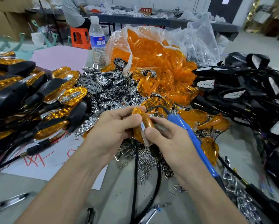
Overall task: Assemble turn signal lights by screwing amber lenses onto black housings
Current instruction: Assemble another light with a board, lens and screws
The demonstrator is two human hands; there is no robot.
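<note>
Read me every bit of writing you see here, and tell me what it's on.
"不合格区": red sign at the back.
"蓝标": blue label on the water bottle; the small print above it is too small to read.
Red handwriting on the white paper: partly covered, not readable.

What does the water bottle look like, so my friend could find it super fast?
Look to the back of the table for the big clear plastic bag stuffed with amber lenses. Just left of it the water bottle stands upright, next to a pink sheet. It is the only tall see-through thing there, with a white cap and a blue label.
</note>
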